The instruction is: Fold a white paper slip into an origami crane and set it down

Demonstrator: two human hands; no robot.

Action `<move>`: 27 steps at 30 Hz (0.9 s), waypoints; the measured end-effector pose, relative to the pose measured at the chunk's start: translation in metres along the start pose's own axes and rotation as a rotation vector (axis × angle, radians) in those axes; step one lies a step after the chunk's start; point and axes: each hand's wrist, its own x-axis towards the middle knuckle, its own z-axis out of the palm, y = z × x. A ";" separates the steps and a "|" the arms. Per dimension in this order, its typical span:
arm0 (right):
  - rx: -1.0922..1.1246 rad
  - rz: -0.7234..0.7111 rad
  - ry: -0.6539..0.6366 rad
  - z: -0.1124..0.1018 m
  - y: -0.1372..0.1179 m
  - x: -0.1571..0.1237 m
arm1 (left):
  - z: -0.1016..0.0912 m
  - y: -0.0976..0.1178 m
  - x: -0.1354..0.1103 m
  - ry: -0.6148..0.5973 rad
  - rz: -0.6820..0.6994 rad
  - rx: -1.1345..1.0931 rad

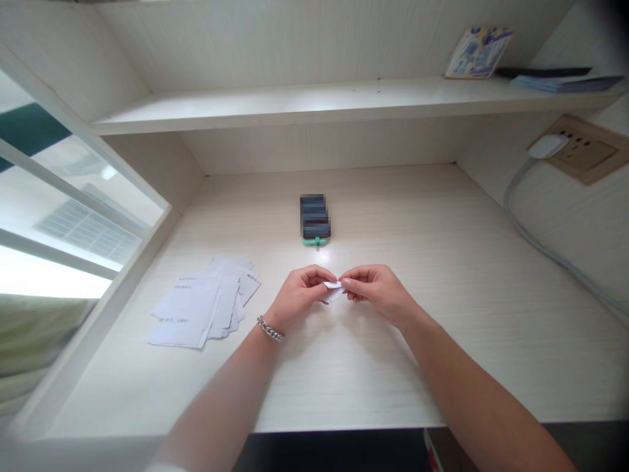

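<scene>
Between my two hands is a small folded piece of white paper point(334, 294), held just above the desk. My left hand point(303, 288), with a silver chain bracelet point(270, 329) at its wrist, pinches the paper's left side. The thumb and fingers of my right hand point(376, 288) grip its right edge. Parts of the paper are hidden behind my fingers. To the left lies a loose pile of white paper sheets point(191, 308), some with printed lines. Beyond my hands a phone point(315, 216) with a green lower edge lies on the desk, its screen blurred out.
The pale wooden desk point(491, 262) sits under a shelf point(295, 108) carrying a small printed box point(479, 52) and flat dark items. A white plug point(549, 145) with a grey cable point(540, 242) is in the right wall socket point(590, 151). A window point(88, 216) is on the left.
</scene>
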 end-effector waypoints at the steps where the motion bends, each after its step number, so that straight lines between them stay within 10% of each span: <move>1: -0.009 -0.002 0.002 0.000 0.000 0.000 | 0.000 0.000 0.000 0.001 -0.005 0.005; 27: -0.148 -0.067 0.029 0.001 0.002 0.000 | -0.006 0.009 0.000 0.028 -0.194 -0.191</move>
